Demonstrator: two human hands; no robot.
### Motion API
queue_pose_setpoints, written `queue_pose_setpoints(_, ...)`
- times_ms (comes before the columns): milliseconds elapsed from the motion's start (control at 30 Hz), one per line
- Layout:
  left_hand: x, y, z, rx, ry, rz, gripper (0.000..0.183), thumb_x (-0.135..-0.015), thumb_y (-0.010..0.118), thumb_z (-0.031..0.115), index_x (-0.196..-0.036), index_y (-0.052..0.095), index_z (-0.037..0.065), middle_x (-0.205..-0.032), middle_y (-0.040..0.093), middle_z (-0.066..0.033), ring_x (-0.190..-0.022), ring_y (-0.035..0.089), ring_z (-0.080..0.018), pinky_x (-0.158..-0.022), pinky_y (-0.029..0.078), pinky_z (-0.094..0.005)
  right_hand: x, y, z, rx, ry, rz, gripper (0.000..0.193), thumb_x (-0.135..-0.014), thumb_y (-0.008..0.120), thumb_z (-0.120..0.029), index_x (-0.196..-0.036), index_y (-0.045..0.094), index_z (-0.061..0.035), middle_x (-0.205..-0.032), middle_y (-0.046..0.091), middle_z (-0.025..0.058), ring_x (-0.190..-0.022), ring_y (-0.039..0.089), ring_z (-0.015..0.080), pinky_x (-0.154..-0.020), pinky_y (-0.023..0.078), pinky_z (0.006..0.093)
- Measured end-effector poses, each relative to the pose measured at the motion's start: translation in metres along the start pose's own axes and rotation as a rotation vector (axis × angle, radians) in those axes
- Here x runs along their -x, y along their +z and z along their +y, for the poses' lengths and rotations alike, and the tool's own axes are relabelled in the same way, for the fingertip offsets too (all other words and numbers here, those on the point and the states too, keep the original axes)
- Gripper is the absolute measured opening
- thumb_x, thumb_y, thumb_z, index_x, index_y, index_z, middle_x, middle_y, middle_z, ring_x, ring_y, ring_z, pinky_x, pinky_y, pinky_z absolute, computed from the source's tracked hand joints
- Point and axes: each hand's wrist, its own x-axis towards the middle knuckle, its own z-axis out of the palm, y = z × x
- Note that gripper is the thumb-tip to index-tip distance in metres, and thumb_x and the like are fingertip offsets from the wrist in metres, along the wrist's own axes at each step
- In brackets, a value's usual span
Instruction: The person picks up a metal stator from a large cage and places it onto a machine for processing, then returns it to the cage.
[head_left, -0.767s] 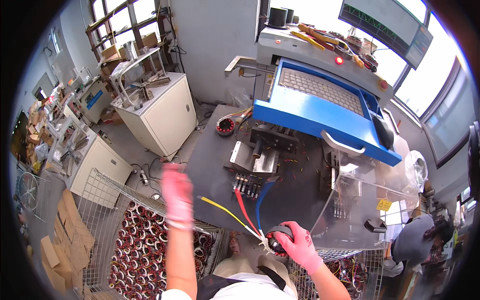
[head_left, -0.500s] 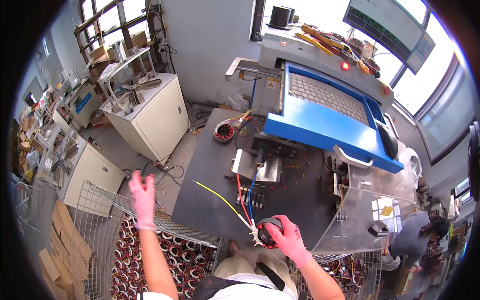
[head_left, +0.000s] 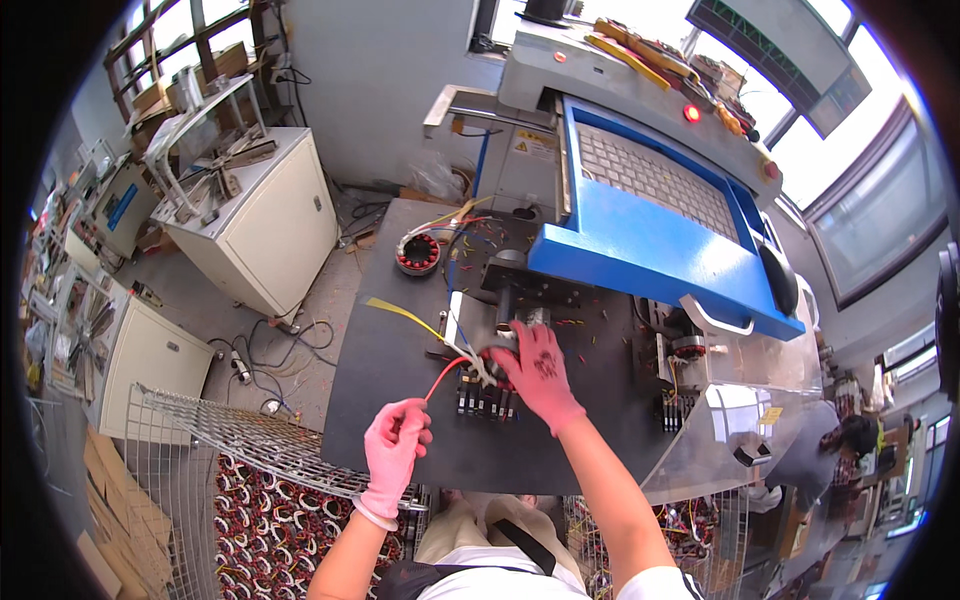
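Observation:
My right hand, in a pink glove, grips a motor stator at the metal holder on the black bench. The glove covers most of the stator. White sleeved leads leave it toward the left. From them a yellow wire stretches out loose to the far left, and a red wire curves down. My left hand, gloved in pink too, pinches that red wire's end between thumb and fingers. Just in front of the stator sits a row of small black terminal blocks.
Another stator with wires lies at the bench's far left. A blue machine cover overhangs the back right, beside a clear guard. Wire baskets of stators stand below the near edge. A person is at far right.
My right hand has carried the stator forward to the metal holder. My left hand, empty and spread before, came right and closed on the red wire. The view has shifted a little.

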Motion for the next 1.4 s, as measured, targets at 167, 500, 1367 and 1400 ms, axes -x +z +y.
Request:
queue_pose_setpoints(167,-0.014,0.0,-0.041,-0.104,0.044,-0.204,0.02,-0.09,0.061,0.005,-0.11,0.06,0.003,-0.089,0.061,-0.0022,-0.072,0.058,-0.0069,-0.059,0.047,-0.0195,-0.046,0.03,0.04,0.021,-0.142,0.021,0.046,-0.083,0.066,-0.034,-0.116,0.053,-0.0042,-0.108,0.051,0.0146,-0.103,0.049,0.0333,-0.088,0.044,0.043)
queue_pose_setpoints(500,-0.026,0.014,-0.038,-0.423,0.204,-0.245,0.023,-0.091,0.06,0.008,-0.112,0.059,0.0,-0.1,0.057,-0.0043,-0.076,0.059,-0.0089,-0.068,0.05,-0.0228,-0.033,0.006,0.02,-0.125,0.037,0.103,0.037,-0.081,0.069,-0.028,-0.108,0.062,-0.0049,-0.107,0.058,0.009,-0.097,0.055,0.0312,-0.083,0.047,0.0407)
queue_pose_setpoints(1367,-0.01,0.03,-0.109,-1.875,0.666,-0.478,0.051,-0.089,0.054,0.028,-0.135,0.045,0.008,-0.09,0.052,-0.0029,-0.075,0.058,-0.0173,-0.06,0.049,-0.0343,0.008,0.037,0.026,-0.356,0.172,-0.39,0.021,-0.084,0.059,-0.024,-0.094,0.061,-0.0048,-0.084,0.066,0.0144,-0.08,0.063,0.0306,-0.072,0.048,0.0382)
queue_pose_setpoints(1400,-0.009,0.031,-0.107,-1.832,0.635,-0.484,0.051,-0.089,0.055,0.029,-0.134,0.045,0.007,-0.092,0.052,-0.004,-0.077,0.059,-0.0184,-0.062,0.049,-0.0346,0.009,0.04,0.027,-0.339,0.165,-0.39,0.021,-0.084,0.059,-0.024,-0.093,0.061,-0.0049,-0.084,0.066,0.0143,-0.08,0.063,0.0306,-0.072,0.048,0.0383)
